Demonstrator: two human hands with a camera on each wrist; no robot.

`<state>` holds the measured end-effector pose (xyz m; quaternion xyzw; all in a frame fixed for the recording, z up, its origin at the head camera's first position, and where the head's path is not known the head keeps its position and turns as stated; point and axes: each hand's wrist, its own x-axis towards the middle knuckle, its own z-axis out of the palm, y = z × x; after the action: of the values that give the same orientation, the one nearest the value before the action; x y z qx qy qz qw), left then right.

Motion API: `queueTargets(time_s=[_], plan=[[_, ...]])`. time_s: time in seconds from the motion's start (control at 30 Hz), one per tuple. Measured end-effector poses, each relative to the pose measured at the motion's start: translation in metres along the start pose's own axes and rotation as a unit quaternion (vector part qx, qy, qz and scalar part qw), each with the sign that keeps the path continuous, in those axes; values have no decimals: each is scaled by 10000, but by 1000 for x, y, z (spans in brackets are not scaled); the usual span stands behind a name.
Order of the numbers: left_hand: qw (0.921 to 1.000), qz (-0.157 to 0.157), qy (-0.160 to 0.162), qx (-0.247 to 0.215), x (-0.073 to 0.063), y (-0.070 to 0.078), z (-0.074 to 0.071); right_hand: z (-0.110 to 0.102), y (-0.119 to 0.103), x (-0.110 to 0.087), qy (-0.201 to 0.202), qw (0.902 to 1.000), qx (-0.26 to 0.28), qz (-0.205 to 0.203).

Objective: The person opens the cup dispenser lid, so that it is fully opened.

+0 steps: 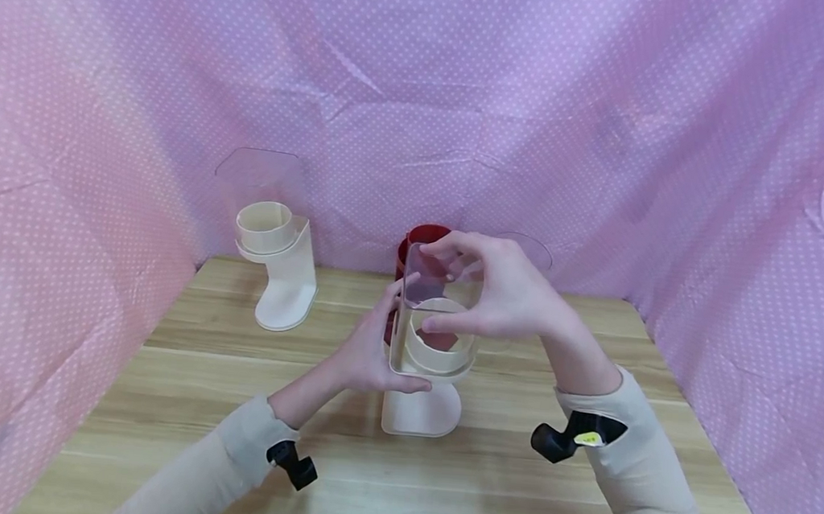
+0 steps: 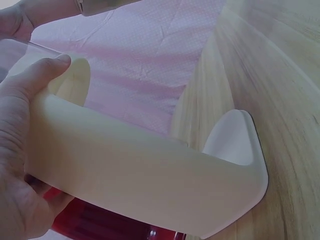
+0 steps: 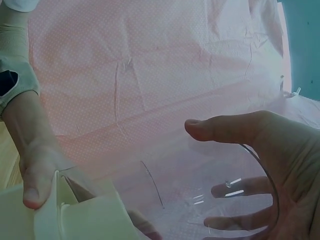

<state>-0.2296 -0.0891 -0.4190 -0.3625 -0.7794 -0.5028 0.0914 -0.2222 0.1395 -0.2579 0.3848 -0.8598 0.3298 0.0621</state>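
Note:
A cream stand (image 1: 420,409) with a round ring-shaped cup stands mid-table, its upright (image 2: 125,160) and flat foot filling the left wrist view. My left hand (image 1: 368,350) grips the stand's upper part, thumb on one side and fingers on the other. Above the ring is a see-through plastic container (image 1: 424,286), whose curved rim shows in the right wrist view. My right hand (image 1: 507,289) holds this container between thumb and curved fingers; the fingers show through the plastic (image 3: 195,185). Close behind, partly hidden by the hands, is a red stand (image 1: 428,232).
Another cream stand (image 1: 285,295) with a clear container (image 1: 262,173) above it is at the back left of the wooden table (image 1: 181,416). A clear rounded edge (image 1: 546,251) shows behind my right hand. Pink dotted cloth (image 1: 422,129) walls in the back and sides.

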Motion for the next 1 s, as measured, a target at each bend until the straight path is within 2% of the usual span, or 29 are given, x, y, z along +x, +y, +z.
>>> queueTargets(time_s=[0.23,0.37,0.57,0.7,0.87,1.0], plan=[[10000,39,66,26,2,1,0,-5,2,9,-112,9999,-72,-57],[9999,25,102,44,4,-1,1,-6,5,5,-77,9999,95,17],[9999,-66,92,-119,3,-1,1,-6,12,-9,-45,9982,446,403],[9998,-112,87,-103,3,0,0,-4,13,-12,-37,9956,681,646],[9999,-77,-43,-63,3,-1,-1,-2,8,-16,127,9960,509,730],[9999,-109,-56,74,4,-1,-2,-1,5,-17,322,9971,250,647]])
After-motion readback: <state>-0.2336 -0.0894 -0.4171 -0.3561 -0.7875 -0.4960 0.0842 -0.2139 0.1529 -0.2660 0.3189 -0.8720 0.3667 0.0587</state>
